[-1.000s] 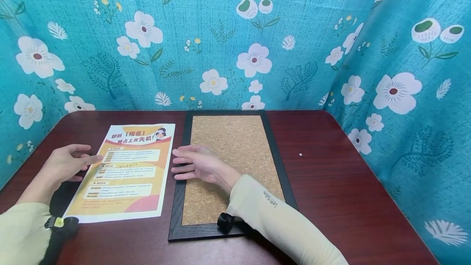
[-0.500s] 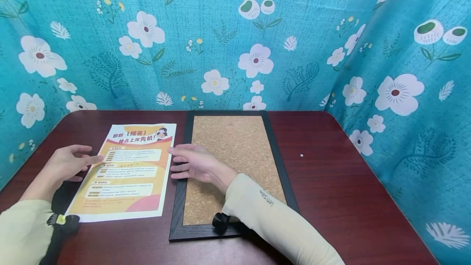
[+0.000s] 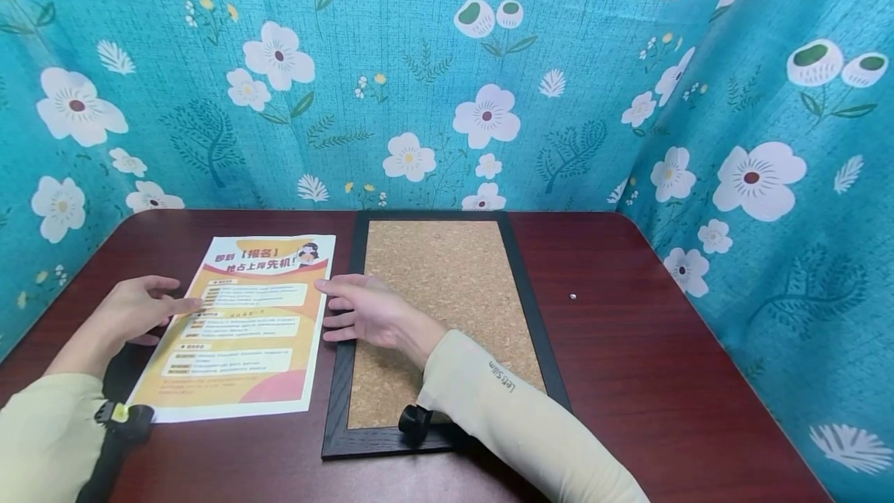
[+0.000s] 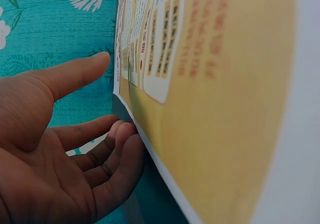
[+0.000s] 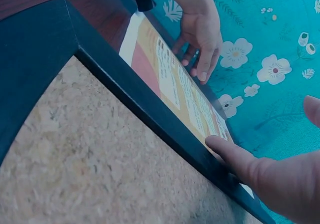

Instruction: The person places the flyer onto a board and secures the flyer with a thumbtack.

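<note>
A printed poster (image 3: pixel 244 332) in orange and white lies flat on the left of the table, just left of a black-framed cork board (image 3: pixel 447 262). At its left edge is my left hand (image 3: pixel 133 313), thumb reaching over the sheet. In the left wrist view the fingers (image 4: pixel 120 169) are loosely bent by the paper's edge, thumb apart from them. My right hand (image 3: pixel 380 313) is above the board's left side, its thumb tip over the poster's right edge and its other fingers extended over the black frame. Neither hand grips the sheet.
The dark red wooden table (image 3: pixel 628 379) reaches back to a teal floral curtain (image 3: pixel 419 84). One small shiny object (image 3: pixel 573 296) lies right of the board. Black wrist cameras (image 3: pixel 414 421) hang under both sleeves, the right one over the board's near edge.
My right hand has shifted slightly left, bringing its thumb from beside the poster to over its right edge. The left thumb has edged slightly right over the sheet. Poster and board stay put.
</note>
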Action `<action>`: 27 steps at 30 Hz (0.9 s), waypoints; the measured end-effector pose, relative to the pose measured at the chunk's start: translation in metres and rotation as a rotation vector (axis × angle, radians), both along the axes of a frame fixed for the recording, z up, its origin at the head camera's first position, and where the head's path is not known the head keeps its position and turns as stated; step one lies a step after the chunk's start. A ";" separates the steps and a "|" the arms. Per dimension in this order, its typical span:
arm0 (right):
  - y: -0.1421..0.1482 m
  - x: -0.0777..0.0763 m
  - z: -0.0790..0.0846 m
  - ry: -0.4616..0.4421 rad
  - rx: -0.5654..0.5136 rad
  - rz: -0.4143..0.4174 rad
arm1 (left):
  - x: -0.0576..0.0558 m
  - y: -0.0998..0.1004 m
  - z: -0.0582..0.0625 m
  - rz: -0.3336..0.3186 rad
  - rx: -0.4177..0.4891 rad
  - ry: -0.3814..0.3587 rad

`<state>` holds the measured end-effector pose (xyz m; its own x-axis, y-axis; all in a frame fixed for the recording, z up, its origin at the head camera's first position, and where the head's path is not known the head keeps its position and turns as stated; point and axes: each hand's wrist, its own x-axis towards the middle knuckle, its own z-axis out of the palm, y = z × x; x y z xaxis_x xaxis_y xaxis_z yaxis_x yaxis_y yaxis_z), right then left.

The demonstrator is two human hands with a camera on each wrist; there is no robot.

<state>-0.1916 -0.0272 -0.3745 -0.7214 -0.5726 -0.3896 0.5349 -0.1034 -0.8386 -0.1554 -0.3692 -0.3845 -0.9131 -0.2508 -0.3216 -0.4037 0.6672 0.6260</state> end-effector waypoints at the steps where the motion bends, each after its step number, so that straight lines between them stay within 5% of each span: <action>1: 0.000 0.000 -0.001 -0.002 0.000 -0.001 | 0.000 0.000 0.000 -0.001 0.002 -0.002; 27: -0.002 -0.003 -0.006 -0.005 -0.009 0.003 | -0.003 0.003 -0.004 0.022 -0.043 0.022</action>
<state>-0.1949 -0.0292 -0.3801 -0.7178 -0.5783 -0.3878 0.5391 -0.1092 -0.8351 -0.1584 -0.3658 -0.3888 -0.9137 -0.2844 -0.2902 -0.4055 0.6846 0.6057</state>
